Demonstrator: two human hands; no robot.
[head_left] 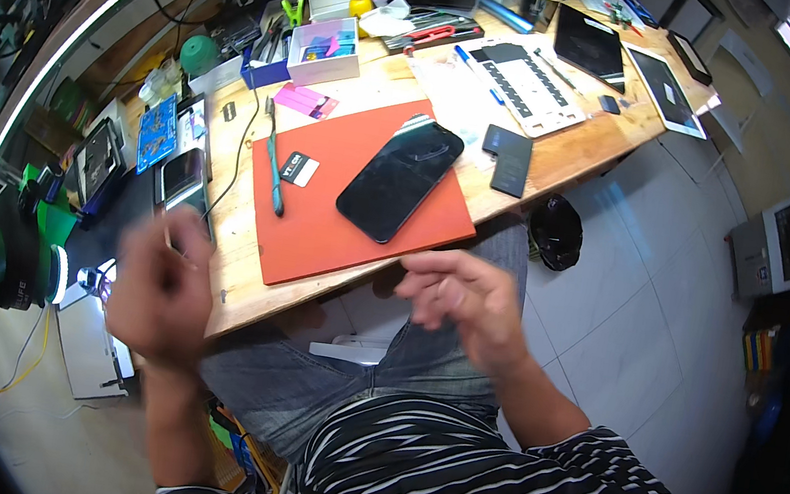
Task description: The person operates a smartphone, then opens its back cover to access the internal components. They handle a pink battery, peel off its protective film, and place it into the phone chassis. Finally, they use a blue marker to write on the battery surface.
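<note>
A black smartphone (399,179) lies at a slant on an orange-red mat (314,251), light reflecting at its upper end. Left of it on the mat are a small black-and-white card (299,169) and a teal-handled brush (275,165), whose head reaches past the mat's edge. My left hand (162,285) is raised over the bench's left front edge, curled and smeared by motion; whether it holds anything is unclear. Just off the mat's front edge hovers my right hand (468,303), its fingers loosely bent and apart, nothing visible in them. Neither hand touches the phone.
Right of the mat lie a dark flat battery-like block (508,162) and a white panel (528,89). Farther back are tablets (590,47) and a box (324,55) of small parts. A blue circuit board (158,135) is left. A black-lined bin (556,231) stands on the floor.
</note>
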